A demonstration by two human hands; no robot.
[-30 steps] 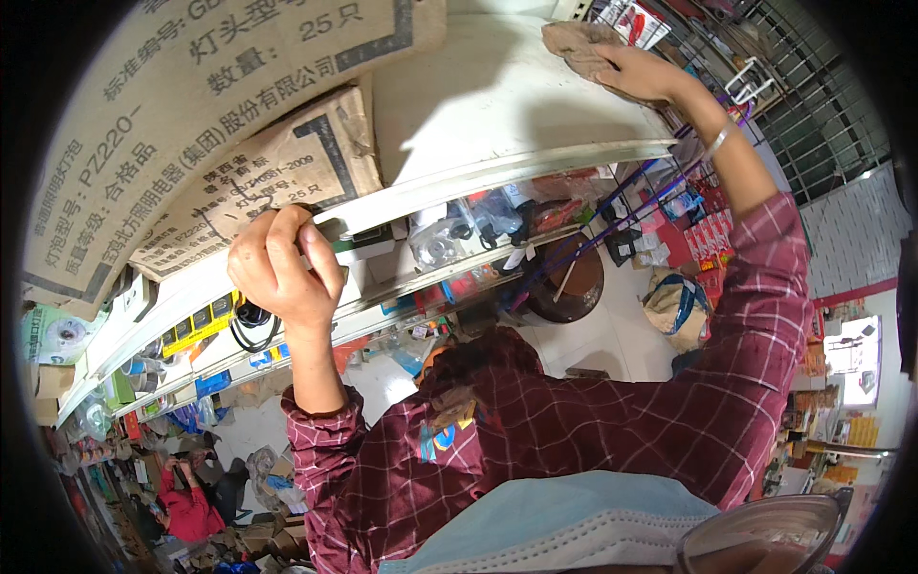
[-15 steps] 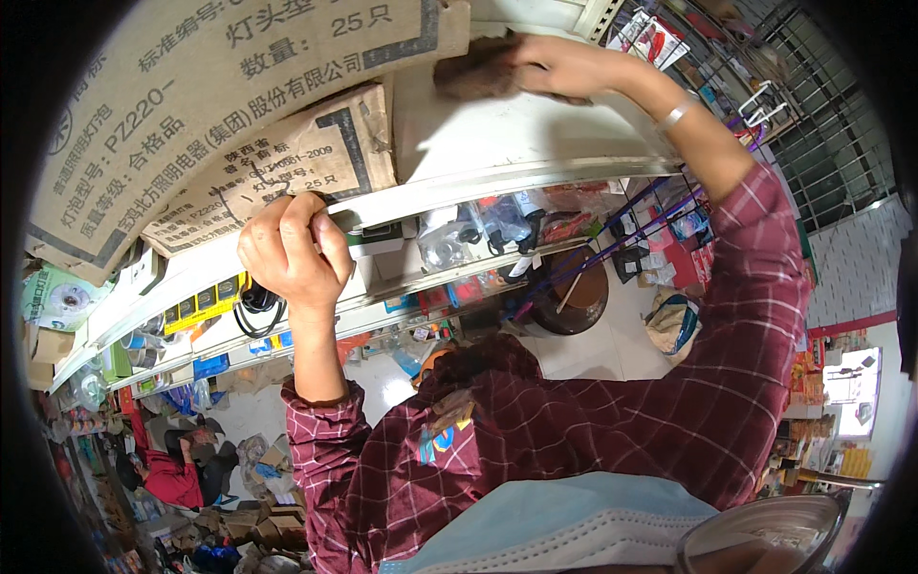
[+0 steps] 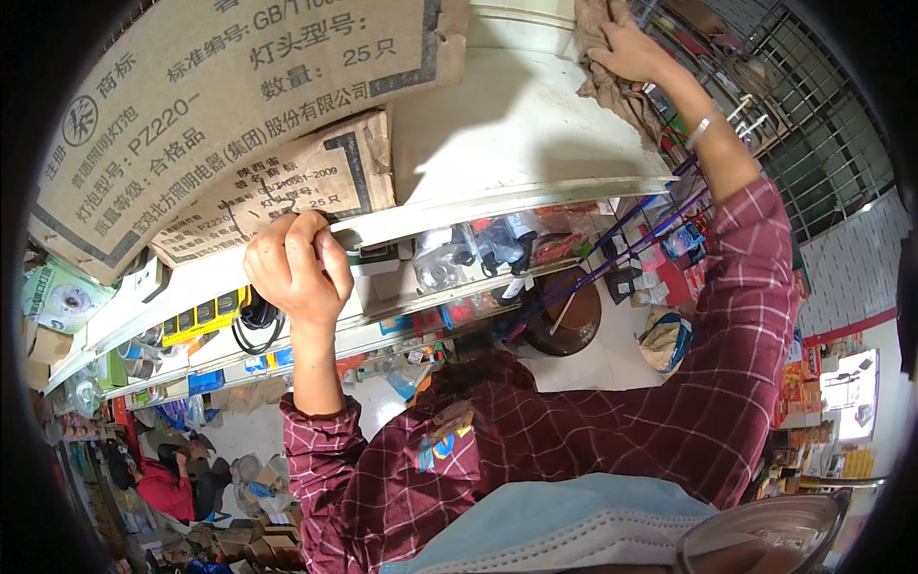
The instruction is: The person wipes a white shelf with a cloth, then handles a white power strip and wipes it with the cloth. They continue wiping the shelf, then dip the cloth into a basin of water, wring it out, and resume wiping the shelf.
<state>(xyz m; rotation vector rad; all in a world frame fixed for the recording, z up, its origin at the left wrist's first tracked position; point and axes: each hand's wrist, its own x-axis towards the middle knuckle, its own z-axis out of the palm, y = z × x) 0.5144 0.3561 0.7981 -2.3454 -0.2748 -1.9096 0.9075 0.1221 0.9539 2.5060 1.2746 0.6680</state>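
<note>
- Wearing a pale blue face mask (image 3: pixel 545 521) below both hands, beside glasses (image 3: pixel 765 536) being cut off by the lower edge.
- Gripping the front lip of the white shelf (image 3: pixel 497 124) with the left hand (image 3: pixel 298 270), curling the fingers over it and leaving the fingertips hard to make out.
- Showing a black cable (image 3: pixel 256 330) looping just below and left of the left hand.
- Covering a corner of the smaller carton (image 3: pixel 316 177) just above the left hand; losing the large carton (image 3: pixel 287 77), higher still, past the upper edge.
- Clasping the brown cloth (image 3: pixel 602 88) in the right hand (image 3: pixel 631 53), at the shelf's right end, well apart from the left hand.
- Running the cloth's long axis from above the right fingers, down their left side, to below the wrist; pointing its lower end toward the shelf's front edge.
- Cutting off the cloth's upper end at the frame; hiding part of its middle under the fingers.
- Glimpsing a round brown vessel (image 3: pixel 574 316) far below the right hand, partly covered.
- Catching, farthest, a person in red (image 3: pixel 167 488) below and left of the left hand, leaving the posture unclear.
</note>
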